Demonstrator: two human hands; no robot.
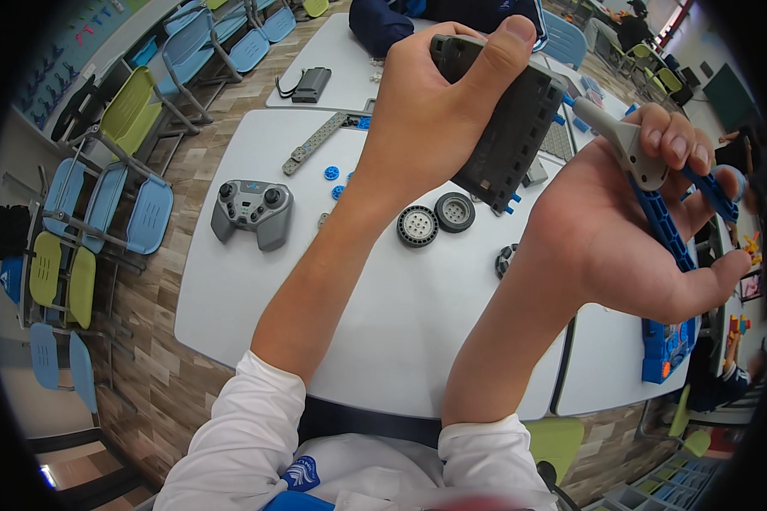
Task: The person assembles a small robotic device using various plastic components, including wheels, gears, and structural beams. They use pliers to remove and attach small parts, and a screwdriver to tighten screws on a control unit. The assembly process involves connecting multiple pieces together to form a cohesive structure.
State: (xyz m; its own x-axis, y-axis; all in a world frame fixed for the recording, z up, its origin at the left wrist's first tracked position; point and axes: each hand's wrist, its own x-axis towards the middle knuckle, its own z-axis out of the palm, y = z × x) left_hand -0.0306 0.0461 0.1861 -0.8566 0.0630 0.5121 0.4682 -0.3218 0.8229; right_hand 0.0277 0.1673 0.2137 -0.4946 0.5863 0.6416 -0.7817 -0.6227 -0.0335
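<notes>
My left hand (426, 128) grips a dark grey rectangular plastic module (513, 128), thumb across its top and fingers behind, tilted above the table. Small blue connector pins (513, 203) stick out at its lower end and right side. In my right hand (596, 230) is a pin-puller plier (643, 162) with a grey nose and blue handles. Its nose meets the module's upper right edge at a blue pin (568, 100). The fingers curl around the handles, and the thumb stretches out to the right.
On the white table (358, 341) lie a grey game controller (254, 211), two wheels (418, 226), blue round parts (331, 173), a grey perforated beam (315, 143) and a battery-like grey block (312, 85). A blue device (666, 349) sits at the right; chairs (132, 106) stand left.
</notes>
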